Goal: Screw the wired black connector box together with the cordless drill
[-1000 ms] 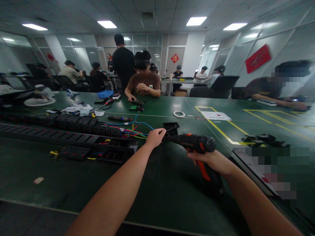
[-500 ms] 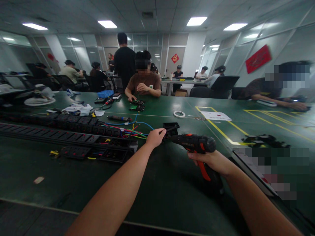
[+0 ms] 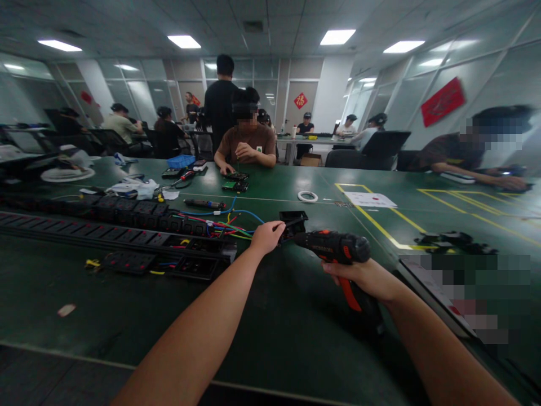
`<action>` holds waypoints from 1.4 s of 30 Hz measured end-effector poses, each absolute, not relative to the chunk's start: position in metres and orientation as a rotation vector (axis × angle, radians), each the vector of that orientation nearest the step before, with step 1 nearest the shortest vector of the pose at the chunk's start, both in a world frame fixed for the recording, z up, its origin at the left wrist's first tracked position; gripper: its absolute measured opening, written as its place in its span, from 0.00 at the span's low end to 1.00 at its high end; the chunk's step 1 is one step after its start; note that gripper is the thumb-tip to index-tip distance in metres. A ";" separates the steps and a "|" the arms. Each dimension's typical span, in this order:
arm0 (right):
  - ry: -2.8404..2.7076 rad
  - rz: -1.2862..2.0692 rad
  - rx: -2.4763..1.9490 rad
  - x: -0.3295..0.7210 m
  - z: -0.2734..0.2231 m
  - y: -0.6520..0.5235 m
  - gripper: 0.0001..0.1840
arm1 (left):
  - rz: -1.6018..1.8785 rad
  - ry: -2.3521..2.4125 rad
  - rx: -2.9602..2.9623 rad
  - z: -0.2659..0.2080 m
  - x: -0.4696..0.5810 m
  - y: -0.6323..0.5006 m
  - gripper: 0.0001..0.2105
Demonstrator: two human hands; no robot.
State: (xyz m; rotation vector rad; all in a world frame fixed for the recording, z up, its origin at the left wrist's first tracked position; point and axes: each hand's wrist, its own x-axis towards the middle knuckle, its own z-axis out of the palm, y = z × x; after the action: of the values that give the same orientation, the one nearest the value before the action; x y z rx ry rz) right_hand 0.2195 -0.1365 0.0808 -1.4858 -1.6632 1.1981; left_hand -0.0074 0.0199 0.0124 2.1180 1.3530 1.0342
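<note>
My right hand point(image 3: 361, 276) is wrapped round the grip of a black and orange cordless drill point(image 3: 333, 246), which points left. The drill's front end meets a small black plastic housing point(image 3: 295, 221) standing on the green table. My left hand point(image 3: 267, 237) is closed on the left side of that housing, thumb and fingertips pinched together. Coloured wires point(image 3: 232, 225) run from the left up to the part in my left hand. Left of my hands lie long black power strips point(image 3: 127, 232) with rows of sockets. The drill's tip is partly hidden.
A pen-shaped tool point(image 3: 205, 204) lies beyond the wires. A white tape roll point(image 3: 307, 196) and a paper sheet point(image 3: 371, 199) are farther back. Black parts point(image 3: 456, 242) lie at right. A co-worker point(image 3: 247, 135) sits opposite, hands on a circuit board point(image 3: 235, 185); another sits at far right.
My hands, the drill and the housing stay almost in place. In the background, the standing person has shifted slightly to the right.
</note>
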 end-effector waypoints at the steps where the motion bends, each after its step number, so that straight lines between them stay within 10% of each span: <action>1: -1.670 1.198 -1.474 0.220 0.081 -0.136 0.18 | 1.037 1.349 2.117 0.012 -0.007 0.020 0.19; 42: -1.656 1.223 -1.466 0.221 0.081 -0.136 0.18 | 1.044 1.344 2.102 0.010 -0.005 0.022 0.18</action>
State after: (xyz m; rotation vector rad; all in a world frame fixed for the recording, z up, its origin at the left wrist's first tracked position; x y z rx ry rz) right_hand 0.2210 -0.1356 0.0811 -1.4660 -1.6562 1.2227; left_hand -0.0048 0.0223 0.0099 2.1024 1.3443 1.0443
